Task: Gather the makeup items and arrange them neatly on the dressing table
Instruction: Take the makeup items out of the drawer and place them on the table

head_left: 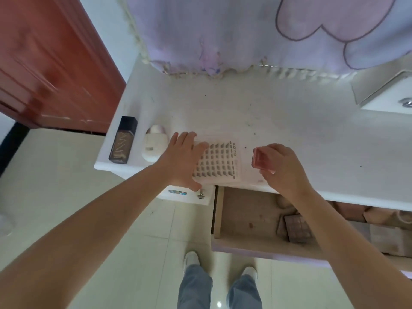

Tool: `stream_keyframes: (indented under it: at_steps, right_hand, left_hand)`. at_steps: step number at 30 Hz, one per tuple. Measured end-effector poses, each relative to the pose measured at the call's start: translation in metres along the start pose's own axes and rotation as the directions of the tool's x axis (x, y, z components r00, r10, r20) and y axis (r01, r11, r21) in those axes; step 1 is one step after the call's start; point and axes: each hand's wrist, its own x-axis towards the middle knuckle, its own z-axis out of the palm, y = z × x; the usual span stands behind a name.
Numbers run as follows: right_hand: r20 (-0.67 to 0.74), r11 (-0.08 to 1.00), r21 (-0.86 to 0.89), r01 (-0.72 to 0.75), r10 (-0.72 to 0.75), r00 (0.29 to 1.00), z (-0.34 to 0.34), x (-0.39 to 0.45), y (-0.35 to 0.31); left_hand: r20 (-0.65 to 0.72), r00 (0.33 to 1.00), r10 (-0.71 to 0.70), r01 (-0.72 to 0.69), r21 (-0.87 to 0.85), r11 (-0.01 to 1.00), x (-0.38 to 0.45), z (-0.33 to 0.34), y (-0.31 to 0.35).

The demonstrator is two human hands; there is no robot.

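On the white dressing table [278, 121] lies a flat clear lash tray [223, 161] printed XOYO, close to the front edge. My left hand [185, 161] rests on its left side with straight fingers, thumb at the tray's near corner. My right hand [283, 170] pinches a small pink translucent case [262, 160] just above the table, right of the tray. A dark foundation bottle [121, 140] lies at the table's left end. Beside it sits a white compact with a pink cap [155, 143].
An open wooden drawer [245, 217] sticks out below the table front, holding an eyeshadow palette [297, 228] and other brownish items. A lilac cloth [245, 34] hangs over the back. A red-brown door [44, 63] stands at left. My feet are on the tiled floor [89, 197].
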Motion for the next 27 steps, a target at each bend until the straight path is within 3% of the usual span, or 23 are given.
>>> stream_keyframes:
  at_steps: [7,14,18,20,22,24,26,27]
  right_hand:
    - [0.159,0.995,-0.090,0.031,-0.016,0.987,0.034,0.029,-0.003]
    - [0.225,0.998,-0.063,0.002,0.012,0.974,0.038,0.039,-0.003]
    - [0.192,1.000,0.009,0.010,-0.012,0.981,0.036,0.026,0.001]
    - [0.131,0.998,0.062,-0.028,0.019,0.991,0.036,0.012,0.005]
    - [-0.002,0.996,0.070,-0.058,0.058,0.998,0.034,-0.013,0.014]
    - [-0.191,0.997,0.048,-0.063,0.071,0.979,0.034,-0.048,0.030]
    - [-0.261,0.994,0.030,-0.106,0.110,0.959,0.034,-0.087,0.055]
    - [-0.214,0.988,0.036,-0.148,0.153,0.965,0.035,-0.105,0.069]
  left_hand:
    - [0.090,0.996,0.014,-0.006,-0.087,0.996,0.037,0.009,-0.030]
    - [0.188,0.981,0.043,-0.037,-0.037,0.999,0.039,0.016,-0.045]
    - [0.219,0.974,0.054,-0.069,0.060,0.996,0.029,0.014,-0.039]
    - [0.109,0.989,0.104,-0.103,-0.015,0.995,0.022,0.012,-0.024]
    - [-0.133,0.967,0.218,-0.232,-0.093,0.968,0.015,0.013,0.004]
    - [-0.414,0.841,0.347,-0.411,-0.073,0.909,0.009,0.024,0.042]
    - [-0.465,0.773,0.431,-0.547,-0.143,0.825,0.006,0.040,0.087]
    - [-0.388,0.801,0.457,-0.561,-0.218,0.799,0.006,0.049,0.109]
